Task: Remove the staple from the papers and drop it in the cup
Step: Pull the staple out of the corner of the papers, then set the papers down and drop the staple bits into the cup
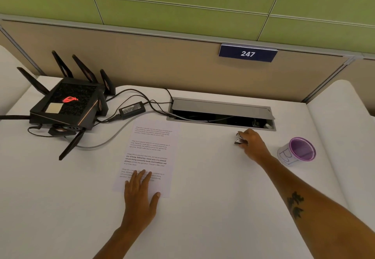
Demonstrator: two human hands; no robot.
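White printed papers (150,149) lie flat on the white desk, left of centre. My left hand (141,191) rests palm down on their near end, fingers spread. The staple itself is too small to make out. My right hand (252,144) is at the right, near the cable hatch, its fingers closed around a small dark metal staple remover (239,138) that sits on the desk. A purple mesh cup (298,150) with a white label stands upright to the right of that hand.
A black router (67,104) with several antennas sits at the back left, with a power brick (132,108) and cables trailing toward an open cable hatch (221,114) at the back. A partition wall runs behind the desk (213,208).
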